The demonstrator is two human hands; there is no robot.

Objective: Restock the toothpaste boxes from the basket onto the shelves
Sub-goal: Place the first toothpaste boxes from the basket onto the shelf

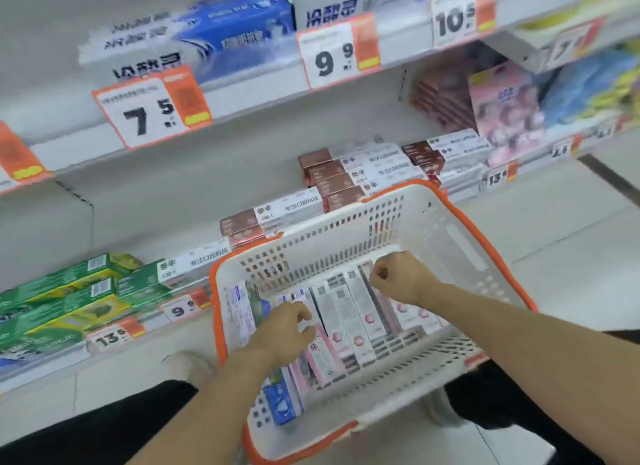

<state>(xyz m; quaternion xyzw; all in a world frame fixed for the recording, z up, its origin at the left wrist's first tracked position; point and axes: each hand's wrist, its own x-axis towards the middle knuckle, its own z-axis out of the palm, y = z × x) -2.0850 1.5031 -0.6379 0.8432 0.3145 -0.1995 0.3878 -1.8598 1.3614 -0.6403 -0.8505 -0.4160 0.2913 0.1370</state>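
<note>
Head view: both hands reach down into a white shopping basket (460,243) with an orange rim, standing on the floor before the shelves (242,94).
Left hand (284,329) curls its fingers onto the pink-and-white toothpaste boxes (349,312) lying side by side inside; right hand (398,277) is fisted at the far ends of the boxes, though I cannot tell whether it grips one. Brown-and-white boxes (332,184) line the lower shelf behind.
</note>
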